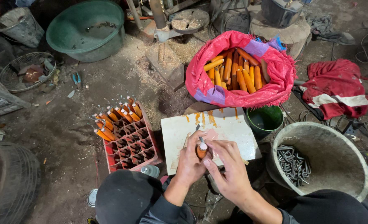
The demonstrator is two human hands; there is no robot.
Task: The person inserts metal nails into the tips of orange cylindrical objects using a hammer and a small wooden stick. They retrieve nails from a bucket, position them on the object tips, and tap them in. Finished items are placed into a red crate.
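My left hand [189, 162] and my right hand [229, 166] meet over a white board [229, 130] stained with orange paint. Together they grip one small orange wooden handle [201, 150] with a metal tip pointing away from me. A red and pink woven sack [275, 74] beyond the board holds several orange handles [233, 72]. To the left, a red compartment crate [132, 145] has several finished orange-handled tools [113, 118] standing in its far cells. Right of my hands, a grey bucket [345, 166] contains several bent metal pieces [294, 164].
A small green pot [266, 120] sits between sack and bucket. A large green basin [86, 29], wire basket [24, 70], blue pliers [77, 79] and a tyre [13, 178] lie left. Red cloth [337, 87] lies right. Sawdust covers the dirt floor.
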